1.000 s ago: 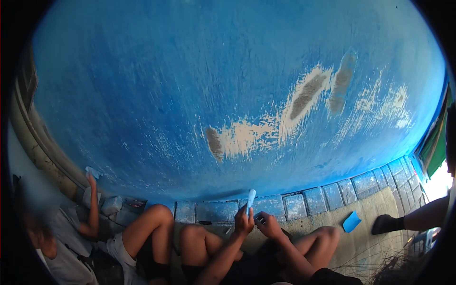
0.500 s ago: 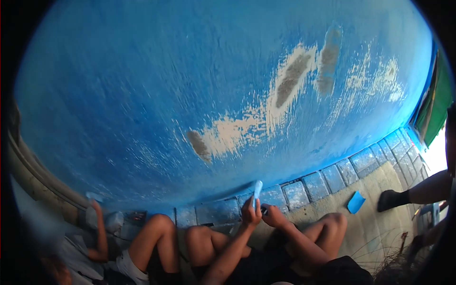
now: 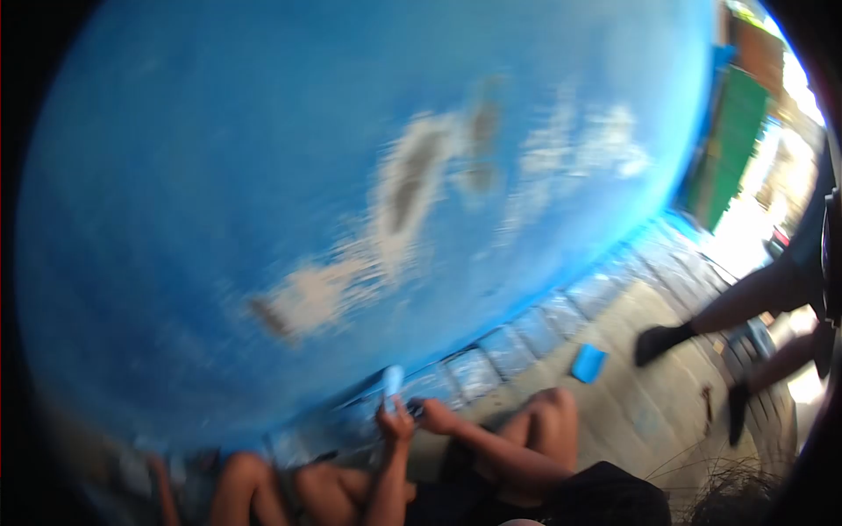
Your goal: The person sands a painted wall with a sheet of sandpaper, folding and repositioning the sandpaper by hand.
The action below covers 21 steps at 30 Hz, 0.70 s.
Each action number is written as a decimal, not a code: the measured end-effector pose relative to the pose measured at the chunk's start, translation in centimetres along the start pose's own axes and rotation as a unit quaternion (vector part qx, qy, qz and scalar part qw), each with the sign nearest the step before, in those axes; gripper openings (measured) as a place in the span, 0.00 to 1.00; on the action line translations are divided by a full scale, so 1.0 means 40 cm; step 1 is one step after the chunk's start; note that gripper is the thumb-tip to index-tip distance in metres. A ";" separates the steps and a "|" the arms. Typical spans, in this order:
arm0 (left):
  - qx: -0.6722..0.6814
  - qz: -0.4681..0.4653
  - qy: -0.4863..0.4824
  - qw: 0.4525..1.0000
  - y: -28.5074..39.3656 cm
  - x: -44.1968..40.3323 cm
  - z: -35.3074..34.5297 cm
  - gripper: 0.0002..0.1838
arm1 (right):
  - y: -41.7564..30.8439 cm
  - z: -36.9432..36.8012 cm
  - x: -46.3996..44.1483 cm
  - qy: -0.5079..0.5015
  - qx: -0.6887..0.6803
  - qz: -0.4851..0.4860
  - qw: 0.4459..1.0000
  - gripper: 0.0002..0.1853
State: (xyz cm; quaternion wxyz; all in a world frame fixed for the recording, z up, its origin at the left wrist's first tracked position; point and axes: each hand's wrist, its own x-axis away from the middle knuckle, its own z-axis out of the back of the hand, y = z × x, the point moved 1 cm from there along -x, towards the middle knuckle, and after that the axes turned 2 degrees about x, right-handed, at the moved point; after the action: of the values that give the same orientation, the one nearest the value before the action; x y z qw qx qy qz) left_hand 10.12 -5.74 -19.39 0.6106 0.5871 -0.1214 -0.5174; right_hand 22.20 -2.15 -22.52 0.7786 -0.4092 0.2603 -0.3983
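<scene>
Low in front of the blue wall (image 3: 263, 175), my left hand (image 3: 396, 424) is closed around a pale blue flat strip (image 3: 393, 380) that sticks up from the fingers. Its exact kind does not show. Close by on the right, my right hand (image 3: 440, 418) is closed on a small dark object (image 3: 416, 407), too blurred to name. The two hands nearly meet above my bent knees. On the wall, paint is worn to a whitish patch (image 3: 320, 294) and a grey filled patch (image 3: 417, 180).
A blue sheet (image 3: 588, 362) lies on the mat (image 3: 627, 394). A person's dark-shod foot (image 3: 658, 342) stands at the right. Paving blocks (image 3: 513, 349) line the wall's base. At the left are another person's knee (image 3: 250, 491) and forearm (image 3: 165, 491). A green panel (image 3: 732, 145) stands beyond the wall.
My view has swung right, so the wall patches, my hands and the blue sheet sit further left. More of the person at the right shows. Both hands keep their holds.
</scene>
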 end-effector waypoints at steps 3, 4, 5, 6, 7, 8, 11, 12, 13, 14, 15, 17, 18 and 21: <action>-0.001 0.009 -0.002 1.000 -0.064 0.018 -0.026 0.20 | -0.013 0.020 0.032 0.001 0.014 0.006 1.000 0.13; -0.024 -0.057 0.002 0.998 -0.083 0.023 -0.023 0.21 | -0.033 0.034 0.038 0.012 0.014 -0.014 1.000 0.12; -0.052 -0.123 0.018 0.991 -0.076 0.021 -0.010 0.22 | -0.044 0.040 0.040 0.017 0.011 -0.027 0.999 0.11; -0.057 -0.185 0.057 0.979 -0.034 0.003 0.003 0.22 | -0.039 0.043 0.042 0.038 -0.005 -0.003 0.999 0.10; -0.064 -0.243 0.102 0.963 0.010 -0.016 0.020 0.22 | -0.032 0.047 0.043 0.054 -0.022 0.025 0.998 0.09; -0.094 -0.277 0.161 0.943 0.048 -0.052 0.034 0.21 | -0.019 0.044 0.043 0.051 -0.018 0.010 0.998 0.08; -0.083 -0.325 0.255 0.907 0.187 -0.215 0.103 0.19 | -0.014 0.053 0.044 0.048 -0.027 0.004 0.998 0.08; -0.125 -0.365 0.279 0.879 0.185 -0.272 0.127 0.19 | -0.049 0.074 0.051 0.027 -0.026 -0.024 0.999 0.07; -0.153 -0.401 0.282 0.858 0.224 -0.322 0.146 0.20 | -0.051 0.071 0.054 0.022 -0.024 -0.022 0.999 0.07; -0.139 -0.410 0.293 0.853 0.293 -0.366 0.162 0.21 | -0.045 0.061 0.049 0.021 -0.027 -0.012 0.999 0.08; -0.172 -0.402 0.278 0.855 0.322 -0.404 0.171 0.24 | -0.039 0.049 0.044 0.017 -0.032 0.000 0.999 0.08; -0.184 -0.331 0.179 0.908 0.440 -0.432 0.165 0.27 | -0.035 0.034 0.038 0.000 -0.019 -0.011 1.000 0.08; -0.226 -0.315 0.161 0.908 0.427 -0.432 0.155 0.29 | -0.029 0.024 0.037 0.009 -0.004 -0.002 1.000 0.09; -0.351 -0.241 0.101 0.899 0.254 -0.387 0.103 0.35 | -0.032 0.027 0.040 0.007 -0.009 -0.005 1.000 0.09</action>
State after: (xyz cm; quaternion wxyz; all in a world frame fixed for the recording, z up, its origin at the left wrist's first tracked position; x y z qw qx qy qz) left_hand 5.23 1.53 -2.57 0.6426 0.3953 0.2752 -0.5959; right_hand 23.34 -3.49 -20.99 0.7710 -0.4151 0.2671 -0.4024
